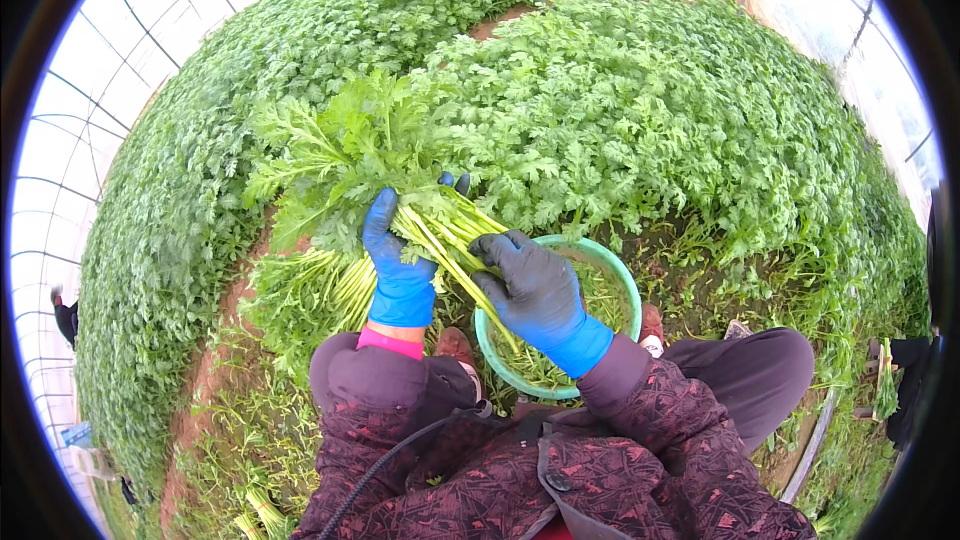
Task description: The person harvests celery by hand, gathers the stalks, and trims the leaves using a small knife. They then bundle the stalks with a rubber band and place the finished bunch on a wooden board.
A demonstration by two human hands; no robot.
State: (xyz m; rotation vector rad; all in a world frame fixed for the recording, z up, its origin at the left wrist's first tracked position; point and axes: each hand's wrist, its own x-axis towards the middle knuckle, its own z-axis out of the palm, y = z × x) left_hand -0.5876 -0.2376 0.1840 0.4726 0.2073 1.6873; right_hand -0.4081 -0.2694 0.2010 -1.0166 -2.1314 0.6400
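A bunch of leafy greens with lobed leaves, likely chrysanthemum greens (442,236), lies across both hands, leaves to the upper left and pale stems to the lower right. My left hand (397,255), in a blue glove, grips it just below the leaves. My right hand (532,285), in a blue glove with a darkened palm and fingers, has its fingers curled at the stems; whether it grips them is hard to see. Below the stem ends stands a green plastic basin (634,292) with trimmings (600,292) inside. Another pile of cut greens (322,292) lies left of my left hand.
Dense beds of growing greens (600,105) spread ahead, with a bare soil path (210,360) to the left. Bundled greens (264,510) lie at lower left. Plastic greenhouse walls (82,142) rise at both sides. Parts of other people show at the far left and right edges.
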